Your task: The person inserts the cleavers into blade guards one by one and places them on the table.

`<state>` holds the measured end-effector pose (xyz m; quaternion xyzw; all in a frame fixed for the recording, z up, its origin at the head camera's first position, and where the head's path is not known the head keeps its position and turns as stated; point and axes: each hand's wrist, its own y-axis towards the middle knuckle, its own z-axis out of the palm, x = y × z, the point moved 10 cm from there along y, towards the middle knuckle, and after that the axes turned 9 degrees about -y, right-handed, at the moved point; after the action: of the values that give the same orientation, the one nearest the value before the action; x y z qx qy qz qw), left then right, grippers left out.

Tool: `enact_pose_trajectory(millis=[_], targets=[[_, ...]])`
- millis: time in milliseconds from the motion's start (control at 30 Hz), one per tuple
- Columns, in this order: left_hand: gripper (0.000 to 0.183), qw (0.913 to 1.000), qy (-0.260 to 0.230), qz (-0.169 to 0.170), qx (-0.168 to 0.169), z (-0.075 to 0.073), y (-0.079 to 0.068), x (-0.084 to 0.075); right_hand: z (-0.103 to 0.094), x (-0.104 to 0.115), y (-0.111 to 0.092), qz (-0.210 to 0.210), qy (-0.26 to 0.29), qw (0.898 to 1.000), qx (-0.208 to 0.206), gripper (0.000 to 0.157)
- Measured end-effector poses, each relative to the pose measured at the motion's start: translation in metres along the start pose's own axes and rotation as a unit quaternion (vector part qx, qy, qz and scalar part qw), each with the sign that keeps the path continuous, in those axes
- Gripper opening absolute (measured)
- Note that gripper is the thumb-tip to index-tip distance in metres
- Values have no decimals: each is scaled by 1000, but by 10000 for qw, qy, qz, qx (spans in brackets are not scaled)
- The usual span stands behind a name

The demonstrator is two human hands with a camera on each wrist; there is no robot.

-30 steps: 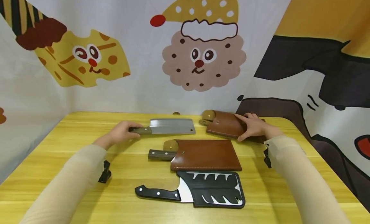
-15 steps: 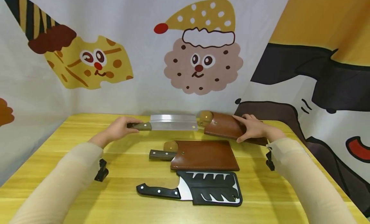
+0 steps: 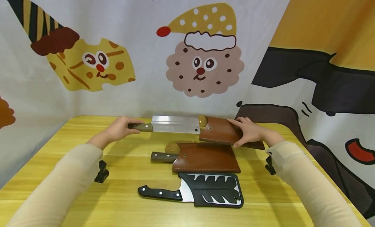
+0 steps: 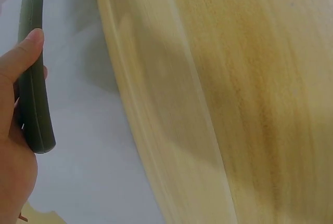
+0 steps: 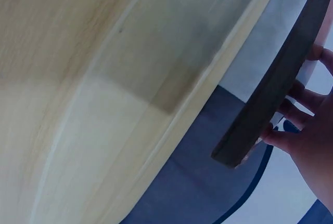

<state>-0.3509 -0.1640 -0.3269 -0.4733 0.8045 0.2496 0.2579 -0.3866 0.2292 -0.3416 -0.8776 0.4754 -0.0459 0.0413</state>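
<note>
My left hand [image 3: 117, 127] grips the green-brown handle of a cleaver [image 3: 175, 124], whose bare blade points right. The same handle [image 4: 36, 89] shows between thumb and fingers in the left wrist view. My right hand [image 3: 250, 132] holds a brown leather knife sheath [image 3: 219, 129] near its right end, thumb on the near side. In the right wrist view several fingers lie along the sheath's dark edge [image 5: 270, 94]. The blade's end stands at the tan flap on the sheath's left side; whether they touch, I cannot tell. Both appear raised off the table.
On the wooden table [image 3: 117, 201] lies a second cleaver [image 3: 162, 157] in a brown leather sheath [image 3: 208, 158]. Nearer me is a black-handled cleaver [image 3: 159, 193] in a black-and-white blade cover [image 3: 218, 189]. A printed cloth [image 3: 140, 74] hangs behind the table's back edge.
My left hand has raised the cleaver from the table. My right hand has lifted the sheath and moved it left, closing the space between blade end and sheath.
</note>
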Motion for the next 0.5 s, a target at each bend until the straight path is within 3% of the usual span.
enact_pose_trajectory(millis=[267, 500], targets=[[35, 10000, 62, 52, -35, -1, -1, -1, -6, 11, 6, -185, -90, 9997, -99, 113], [36, 10000, -30, 33, 33, 7, 2, -4, -2, 15, 7, -181, -85, 9998, -70, 112]])
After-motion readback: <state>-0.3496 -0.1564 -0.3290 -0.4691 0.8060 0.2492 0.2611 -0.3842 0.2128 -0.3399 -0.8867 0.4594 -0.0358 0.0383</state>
